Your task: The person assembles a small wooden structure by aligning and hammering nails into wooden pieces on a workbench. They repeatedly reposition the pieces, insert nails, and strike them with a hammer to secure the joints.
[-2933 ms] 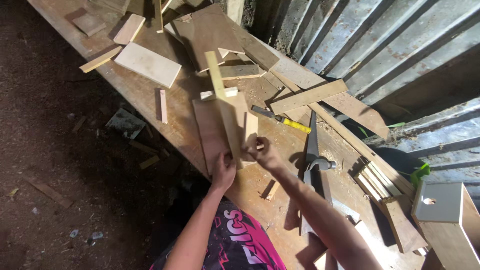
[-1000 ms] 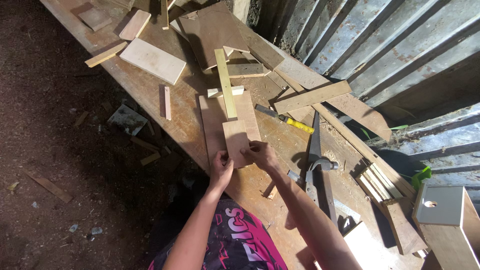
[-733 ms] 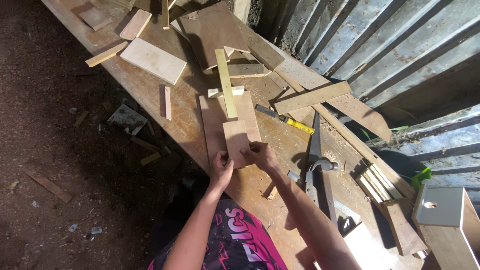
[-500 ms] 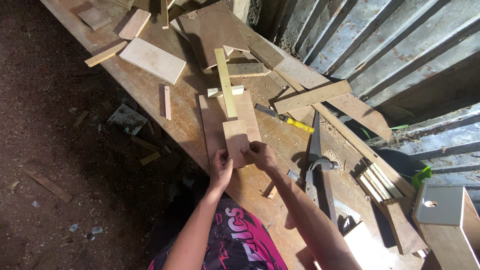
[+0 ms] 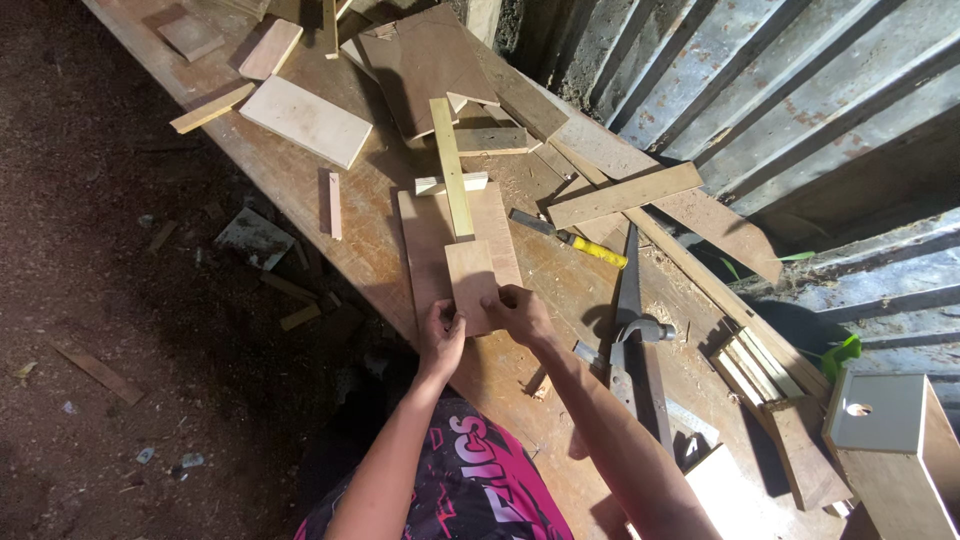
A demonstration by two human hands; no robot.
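Both hands, left hand (image 5: 441,337) and right hand (image 5: 517,312), grip the small wood piece (image 5: 470,283), laid on the plywood board (image 5: 430,250) just ahead; the long strip (image 5: 451,165) beyond lies loose, nothing fastened.

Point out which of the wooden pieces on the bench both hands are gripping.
The small square board, held at its near edge by the left hand and right hand. It lies atop a larger brown panel; the other offcuts lie untouched farther away.

Harsh sun patches w/ glare on workbench (image 5: 380,260), deep shadow elsewhere; sharp focus, slight wide-angle distortion.
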